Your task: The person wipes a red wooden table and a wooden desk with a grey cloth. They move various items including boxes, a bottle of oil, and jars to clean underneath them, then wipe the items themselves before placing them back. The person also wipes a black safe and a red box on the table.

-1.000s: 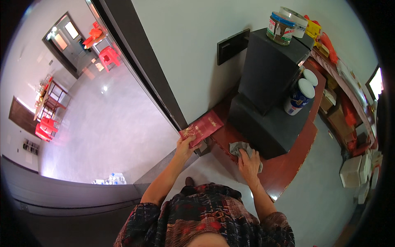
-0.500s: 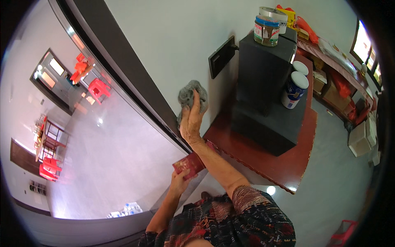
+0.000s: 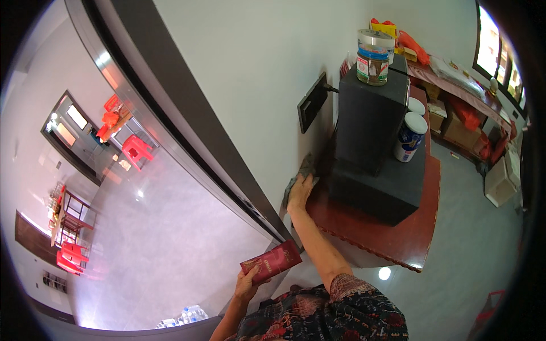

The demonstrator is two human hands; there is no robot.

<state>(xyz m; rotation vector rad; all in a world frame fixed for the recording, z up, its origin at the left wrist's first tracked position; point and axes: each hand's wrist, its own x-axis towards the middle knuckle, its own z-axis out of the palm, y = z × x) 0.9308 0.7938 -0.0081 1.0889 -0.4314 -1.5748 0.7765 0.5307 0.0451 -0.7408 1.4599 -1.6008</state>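
My left hand (image 3: 246, 285) is closed around one end of a flat dark-red packet (image 3: 278, 261) with gold print, held low beside the door frame. With my right arm stretched forward, my right hand (image 3: 299, 194) presses a grey cloth (image 3: 307, 163) to the foot of the white wall (image 3: 244, 85), where it meets the red-brown table (image 3: 369, 236). Part of the cloth is hidden under the fingers. Just right of that hand, two black boxes, the lower one (image 3: 378, 190) lying and the upper one (image 3: 369, 119) standing, rest on the table.
A glass jar (image 3: 372, 68) with a blue lid stands on the upper box; a blue-and-white canister (image 3: 410, 137) stands beside it. A black wall socket plate (image 3: 312, 102) has a plug in it. Left of the dark door frame (image 3: 187, 108), another room holds red stools (image 3: 136, 150).
My right hand has slid the cloth down and to the right along the wall, toward the table's back edge. My left hand still holds the red packet, now slightly lower.
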